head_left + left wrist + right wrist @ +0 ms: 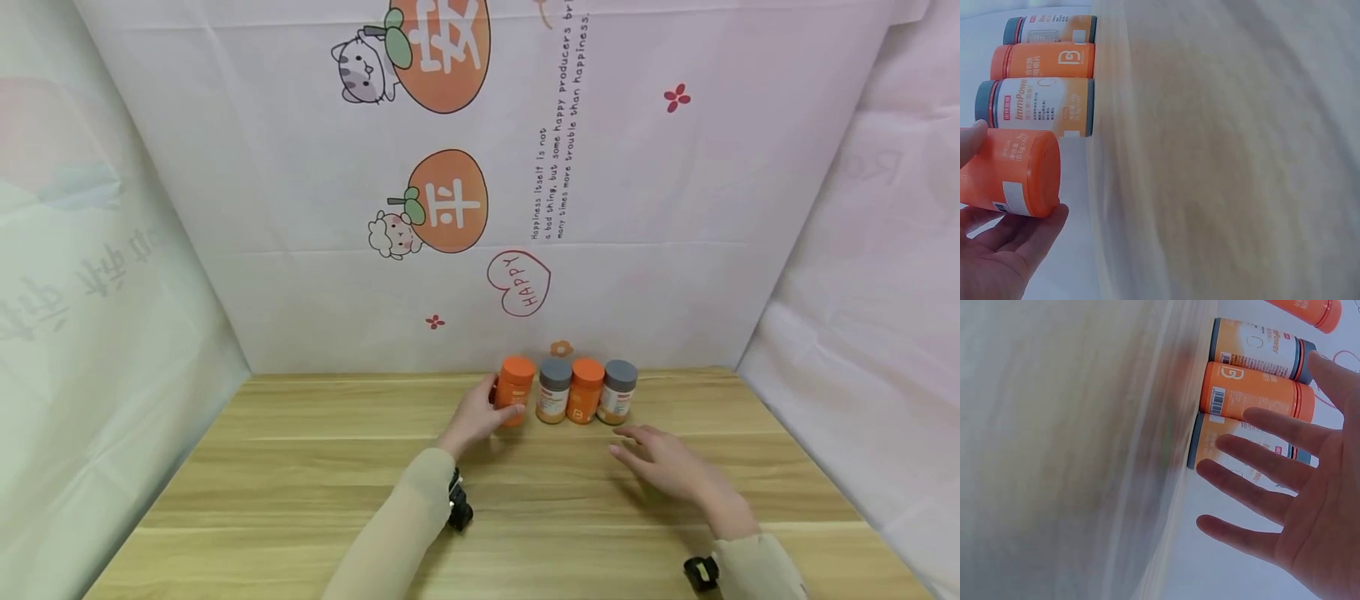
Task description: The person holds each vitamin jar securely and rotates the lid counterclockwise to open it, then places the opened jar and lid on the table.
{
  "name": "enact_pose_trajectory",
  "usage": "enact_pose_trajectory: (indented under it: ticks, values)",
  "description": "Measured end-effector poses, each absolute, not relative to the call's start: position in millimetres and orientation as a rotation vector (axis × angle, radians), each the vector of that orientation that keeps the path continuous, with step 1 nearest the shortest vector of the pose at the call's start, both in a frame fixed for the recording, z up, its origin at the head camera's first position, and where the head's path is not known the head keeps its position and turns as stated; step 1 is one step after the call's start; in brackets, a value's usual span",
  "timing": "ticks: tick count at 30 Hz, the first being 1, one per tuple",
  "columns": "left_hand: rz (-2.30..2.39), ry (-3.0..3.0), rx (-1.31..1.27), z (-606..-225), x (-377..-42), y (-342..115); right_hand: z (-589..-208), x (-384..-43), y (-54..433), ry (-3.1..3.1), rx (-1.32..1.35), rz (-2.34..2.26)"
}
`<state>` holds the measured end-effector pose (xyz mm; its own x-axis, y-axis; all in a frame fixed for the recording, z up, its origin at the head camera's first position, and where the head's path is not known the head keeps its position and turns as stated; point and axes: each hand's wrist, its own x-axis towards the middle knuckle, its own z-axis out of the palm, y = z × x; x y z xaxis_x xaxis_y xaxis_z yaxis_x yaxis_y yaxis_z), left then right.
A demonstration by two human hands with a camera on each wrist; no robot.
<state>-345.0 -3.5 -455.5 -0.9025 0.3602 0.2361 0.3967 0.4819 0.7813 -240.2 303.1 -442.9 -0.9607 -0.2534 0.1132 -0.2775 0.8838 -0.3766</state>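
My left hand point(474, 418) grips an orange supplement bottle point(516, 385) with an orange lid, thumb on one side and fingers on the other. In the left wrist view this bottle's base point(1047, 172) appears raised off the table. Just right of it stand a grey-lidded bottle point(553, 392), an orange bottle point(586, 393) and another grey-lidded bottle point(617, 393), upright in a row and close together. My right hand point(663, 462) hovers in front of the rightmost bottle, its fingers spread and holding nothing, as the right wrist view shows.
The wood-grain table point(315, 483) spreads to both sides and toward me. A white printed cloth point(637, 308) hangs right behind the bottles. More white cloth stands along the left point(97, 375) and right point(855, 383) sides.
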Motion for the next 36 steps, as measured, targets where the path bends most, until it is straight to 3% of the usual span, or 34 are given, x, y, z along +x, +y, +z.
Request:
enact_pose_trajectory:
  ticks: [36]
  values:
    - [-1.382,-2.524,-0.731,-429.5,-305.6,-38.9,-439.8,-259.6,255.9,-2.852,0.677,0.8]
